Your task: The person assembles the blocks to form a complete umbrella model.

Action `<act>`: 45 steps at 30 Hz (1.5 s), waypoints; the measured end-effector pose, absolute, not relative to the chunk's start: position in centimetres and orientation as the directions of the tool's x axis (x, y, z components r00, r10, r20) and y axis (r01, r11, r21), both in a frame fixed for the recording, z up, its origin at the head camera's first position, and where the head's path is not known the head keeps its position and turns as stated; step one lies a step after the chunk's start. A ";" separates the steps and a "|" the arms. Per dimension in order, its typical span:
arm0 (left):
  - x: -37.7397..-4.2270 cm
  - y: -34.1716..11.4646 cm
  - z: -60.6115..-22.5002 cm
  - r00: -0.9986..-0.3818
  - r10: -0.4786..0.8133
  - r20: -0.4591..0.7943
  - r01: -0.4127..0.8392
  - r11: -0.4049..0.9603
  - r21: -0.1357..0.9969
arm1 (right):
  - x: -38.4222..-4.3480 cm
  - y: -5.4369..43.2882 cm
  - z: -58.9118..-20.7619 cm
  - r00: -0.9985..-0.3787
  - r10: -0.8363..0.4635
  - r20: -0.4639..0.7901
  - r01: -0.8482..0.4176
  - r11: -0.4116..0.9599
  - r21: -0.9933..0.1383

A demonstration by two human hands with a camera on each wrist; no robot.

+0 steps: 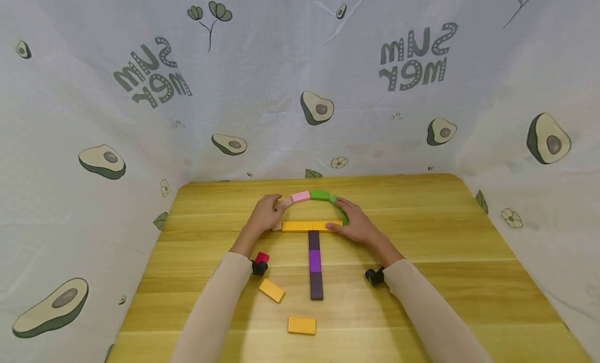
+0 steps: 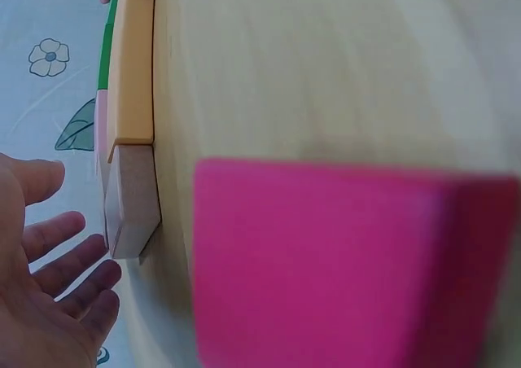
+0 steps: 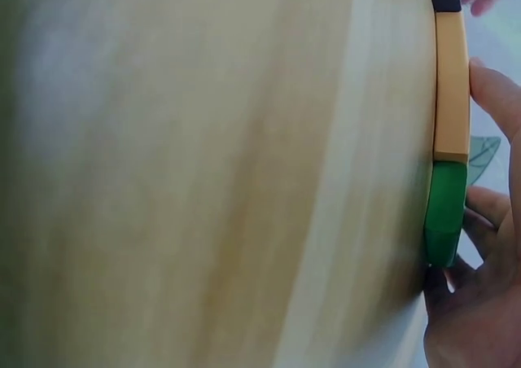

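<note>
Loose orange block point(image 1: 302, 325) at 6 o'clock, nearest the viewer, on the wooden table point(image 1: 469, 248).
At 12 o'clock both hands meet an arch of pink point(image 1: 300, 196) and green blocks point(image 1: 320, 195) above an orange bar point(image 1: 304, 226). Left hand point(image 1: 265, 213): fingers relaxed and apart, tips at the arch's pale left end. Right hand point(image 1: 357, 223): fingers curled round the green right end, thumb on the bar. A purple column point(image 1: 315, 265) runs toward 6 o'clock.
</note>
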State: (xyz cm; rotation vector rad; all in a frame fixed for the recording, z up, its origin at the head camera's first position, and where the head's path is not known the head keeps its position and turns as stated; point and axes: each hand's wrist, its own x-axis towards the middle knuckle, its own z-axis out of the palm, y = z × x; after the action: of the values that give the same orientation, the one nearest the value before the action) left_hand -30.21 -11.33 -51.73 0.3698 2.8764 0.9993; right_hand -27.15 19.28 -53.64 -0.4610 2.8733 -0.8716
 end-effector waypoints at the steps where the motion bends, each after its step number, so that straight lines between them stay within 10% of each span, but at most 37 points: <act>1: -29.9 -11.5 -51.7 -0.969 0.248 0.012 0.202 0.758 0.620 | -27.2 19.3 -53.7 -0.948 -0.316 -0.014 -0.255 0.789 -0.559; 45: -15.4 -11.4 -51.8 -0.931 0.358 0.074 0.332 0.744 0.579 | -15.9 16.6 -51.5 -0.812 -0.579 0.074 -0.529 0.675 -0.515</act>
State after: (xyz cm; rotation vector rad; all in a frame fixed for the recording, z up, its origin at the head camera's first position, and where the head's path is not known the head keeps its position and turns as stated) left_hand -15.36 -11.42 -51.82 0.5726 2.8947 0.9489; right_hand -15.89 16.60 -51.47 -0.9244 2.7870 -0.8107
